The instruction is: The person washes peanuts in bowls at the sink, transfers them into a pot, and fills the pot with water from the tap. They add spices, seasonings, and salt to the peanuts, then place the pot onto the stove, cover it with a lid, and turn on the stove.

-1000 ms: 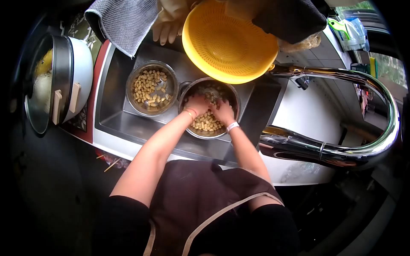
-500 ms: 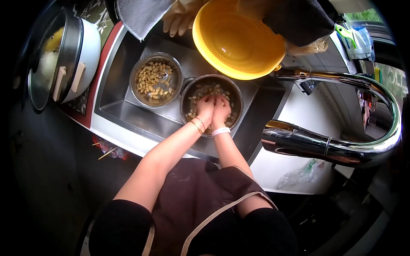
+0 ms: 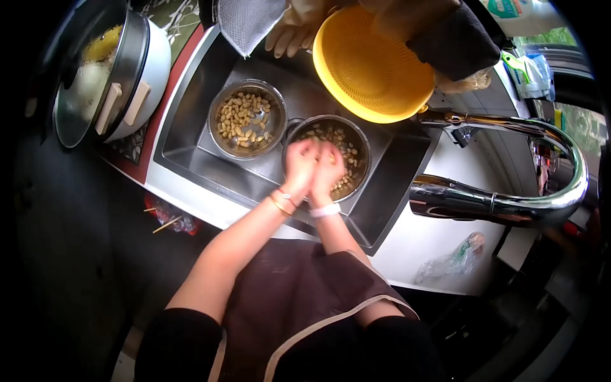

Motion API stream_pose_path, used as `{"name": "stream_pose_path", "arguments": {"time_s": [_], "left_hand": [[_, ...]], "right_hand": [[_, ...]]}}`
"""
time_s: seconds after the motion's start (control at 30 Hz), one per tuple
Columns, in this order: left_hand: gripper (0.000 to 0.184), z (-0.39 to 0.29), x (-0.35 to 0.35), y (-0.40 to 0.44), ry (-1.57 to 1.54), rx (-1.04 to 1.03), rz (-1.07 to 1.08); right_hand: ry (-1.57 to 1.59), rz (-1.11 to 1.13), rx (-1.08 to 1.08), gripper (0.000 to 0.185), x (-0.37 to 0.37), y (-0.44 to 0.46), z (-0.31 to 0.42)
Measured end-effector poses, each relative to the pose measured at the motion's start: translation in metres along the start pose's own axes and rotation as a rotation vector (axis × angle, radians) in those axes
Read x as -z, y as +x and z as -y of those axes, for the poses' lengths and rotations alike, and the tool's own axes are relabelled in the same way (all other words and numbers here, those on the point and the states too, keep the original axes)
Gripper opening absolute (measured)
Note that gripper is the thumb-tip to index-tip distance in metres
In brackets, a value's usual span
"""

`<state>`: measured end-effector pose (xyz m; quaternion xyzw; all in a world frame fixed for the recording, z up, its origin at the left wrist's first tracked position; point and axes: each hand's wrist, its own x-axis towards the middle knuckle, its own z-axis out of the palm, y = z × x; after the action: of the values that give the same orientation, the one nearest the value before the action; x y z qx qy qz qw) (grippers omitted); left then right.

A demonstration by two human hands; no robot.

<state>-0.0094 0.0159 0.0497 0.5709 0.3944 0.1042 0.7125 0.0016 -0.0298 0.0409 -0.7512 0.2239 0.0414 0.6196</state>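
Note:
My left hand (image 3: 300,165) and my right hand (image 3: 327,168) are cupped side by side, slightly blurred, over the near left part of a metal pot (image 3: 365,141). Pale tan pieces that look like peanuts show between the curled fingers. More peanuts (image 3: 347,153) lie in water in the pot. To its left, close to the pot's handle, stands a metal bowl (image 3: 277,102) with a heap of peanuts (image 3: 238,116) in it. Both vessels rest in a steel sink (image 3: 248,184).
A yellow colander (image 3: 363,70) leans at the sink's back edge, beside hanging gloves (image 3: 289,41) and a grey cloth (image 3: 249,25). A chrome faucet (image 3: 484,202) arches on the right. A lidded white pot (image 3: 156,70) stands left; a plastic bag (image 3: 452,261) lies on the counter.
Both hands have risen out of the water in the pot and shifted toward its left side, with peanuts between them. The whole view has shifted slightly right.

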Motion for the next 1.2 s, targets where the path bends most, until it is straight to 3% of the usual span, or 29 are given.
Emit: {"name": "stream_pose_path", "arguments": {"time_s": [0.03,0.07,0.1,0.13,0.17,0.23,0.33,0.4,0.43,0.5,0.53,0.57,0.6,0.63,0.67,0.7,0.73,0.8,0.9,0.93,0.97,1.03,1.1,1.17,1.2], "left_hand": [[0.02,0.005,0.017,0.022,0.309,-0.134,0.095],[0.018,0.003,0.036,0.039,0.099,-0.062,0.079],[0.02,0.0,0.054,0.056,-0.125,0.005,0.049],[0.025,-0.002,0.073,0.073,-0.339,0.063,0.007],[0.029,-0.019,0.088,0.083,-0.188,0.078,-0.025],[0.038,-0.038,0.114,0.105,0.117,-0.005,-0.054],[0.039,-0.016,0.14,0.135,0.23,-0.001,0.044],[0.038,-0.021,0.138,0.134,1.097,-0.289,-0.102],[0.036,-0.033,0.122,0.12,1.056,-0.496,-0.084],[0.027,-0.047,0.081,0.098,0.768,-0.679,0.161],[0.024,-0.04,0.056,0.088,0.834,-0.615,0.303],[0.022,-0.033,0.029,0.08,0.871,-0.415,0.502],[0.023,-0.003,0.009,0.083,0.942,-0.631,0.6],[0.024,0.034,-0.011,0.09,0.922,-0.629,0.566],[0.025,0.043,-0.023,0.09,1.113,-0.661,0.621],[0.026,0.049,-0.031,0.092,1.308,-0.692,0.673],[0.026,0.061,-0.034,0.092,1.307,-0.693,0.676],[0.028,0.076,-0.033,0.086,1.498,-0.457,0.681],[0.032,0.076,-0.024,0.061,1.641,-0.364,0.645],[0.035,0.069,-0.023,0.063,1.69,-0.214,0.83],[0.035,0.069,-0.021,0.064,1.692,-0.215,0.826],[0.042,0.082,-0.015,0.066,1.249,0.259,0.718],[0.046,0.11,-0.013,0.067,1.168,0.294,0.677],[0.051,0.141,-0.012,0.063,0.547,0.5,0.404],[0.05,0.145,-0.011,0.059,0.246,0.643,0.4]], "right_hand": [[0.017,0.021,0.023,0.021,-0.019,-0.016,0.033],[0.276,0.104,-0.085,0.029,-0.041,-0.015,0.023],[0.039,0.178,0.182,0.029,-0.056,-0.032,0.049],[0.151,0.145,0.052,0.029,-0.091,-0.016,0.015],[0.394,0.292,0.043,0.029,-0.098,-0.035,0.044],[0.143,0.382,0.012,0.041,-0.142,-0.014,0.0],[-0.325,0.469,0.152,0.048,-0.122,0.003,0.003],[-0.299,0.507,0.261,0.037,-0.076,0.022,0.023],[-0.433,0.505,0.189,0.028,-0.053,0.035,0.031],[-0.623,0.494,0.422,0.021,-0.016,0.07,0.024],[-0.67,0.533,0.695,0.019,-0.003,0.087,0.019],[-0.694,0.615,0.814,0.022,0.005,0.109,0.005],[-0.776,0.691,0.719,0.027,0.01,0.122,-0.006],[-0.858,0.766,0.618,0.032,0.014,0.131,-0.014],[-1.06,0.769,0.627,0.041,0.021,0.133,-0.021],[-1.062,0.763,0.632,0.041,0.027,0.135,-0.026],[-1.209,0.831,0.579,0.043,0.035,0.134,-0.033],[-1.356,0.887,0.414,0.05,0.052,0.122,-0.042],[-1.356,0.794,0.194,0.053,0.064,0.096,-0.046],[-1.232,0.742,0.115,0.055,0.065,0.089,-0.05],[-1.208,0.691,-0.024,0.056,0.065,0.081,-0.054],[-0.852,0.609,-0.126,0.057,0.066,0.076,-0.084],[-0.524,0.432,-0.262,0.06,0.056,0.072,-0.128],[-0.179,0.244,-0.414,0.056,0.042,0.06,-0.134],[-0.093,0.194,-0.419,0.048,0.036,0.06,-0.142]]}}
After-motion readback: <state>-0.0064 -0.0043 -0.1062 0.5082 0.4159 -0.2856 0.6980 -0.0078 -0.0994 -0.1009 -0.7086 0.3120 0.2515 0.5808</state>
